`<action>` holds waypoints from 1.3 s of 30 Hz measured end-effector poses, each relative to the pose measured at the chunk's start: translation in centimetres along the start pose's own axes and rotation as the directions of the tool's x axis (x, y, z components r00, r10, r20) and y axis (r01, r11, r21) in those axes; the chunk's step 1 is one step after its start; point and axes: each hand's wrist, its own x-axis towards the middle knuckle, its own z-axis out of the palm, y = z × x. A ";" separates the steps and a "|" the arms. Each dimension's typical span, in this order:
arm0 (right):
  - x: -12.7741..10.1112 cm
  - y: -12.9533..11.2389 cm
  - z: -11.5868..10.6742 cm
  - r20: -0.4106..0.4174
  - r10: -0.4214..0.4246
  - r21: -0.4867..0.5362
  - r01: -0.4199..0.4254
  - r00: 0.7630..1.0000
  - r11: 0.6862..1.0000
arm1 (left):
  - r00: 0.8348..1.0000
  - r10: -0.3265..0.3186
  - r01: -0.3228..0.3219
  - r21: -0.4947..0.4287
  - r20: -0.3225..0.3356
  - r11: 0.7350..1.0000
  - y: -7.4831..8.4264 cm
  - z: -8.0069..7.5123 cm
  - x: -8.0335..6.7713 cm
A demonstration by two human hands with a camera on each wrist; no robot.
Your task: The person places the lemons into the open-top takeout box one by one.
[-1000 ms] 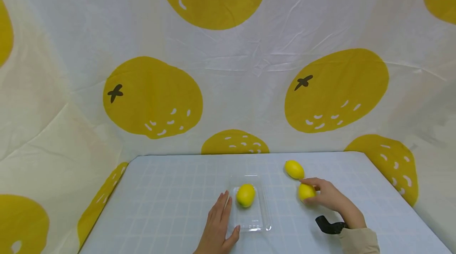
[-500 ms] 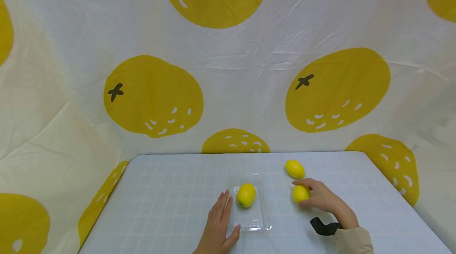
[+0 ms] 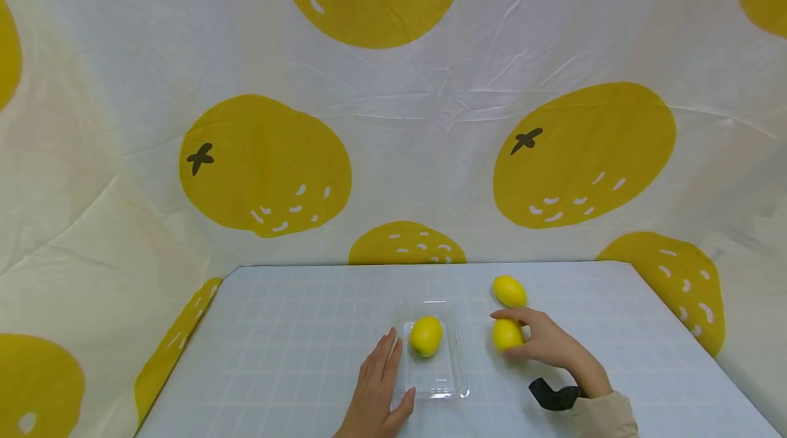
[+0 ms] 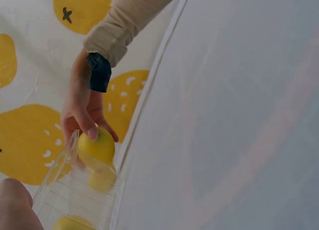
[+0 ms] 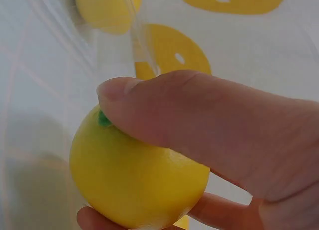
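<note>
I see a smooth, bright yellow lemon point(image 3: 507, 334) with a small green stem end, pinched in my right hand point(image 3: 549, 346): the thumb point(image 5: 199, 115) curls over its top and a finger sits under it. It sits just beyond the fingertips' reach of a clear tray point(image 3: 456, 370), which holds a second lemon point(image 3: 426, 336). A third lemon point(image 3: 509, 290) lies just past the right fingers. My left hand point(image 3: 376, 390) lies flat, fingers straight, touching the tray's left edge.

A makeshift staged recording booth: wrinkled white cloth point(image 3: 430, 103) printed with big yellow fruit walls in a small bench point(image 3: 295, 356) under a checked cover.
</note>
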 end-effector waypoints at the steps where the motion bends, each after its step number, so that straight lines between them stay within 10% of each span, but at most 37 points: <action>1: 0.0 -0.1 0.0 0.000 -0.010 0.008 0.010 1.000 1.000 | 1.000 0.003 -0.003 -0.003 -0.004 1.000 0.0 0.0 0.0; 39: 1.1 -5.9 4.0 -0.032 -0.246 0.265 0.246 0.969 0.932 | 1.000 0.000 0.000 0.005 0.004 1.000 0.0 0.1 0.0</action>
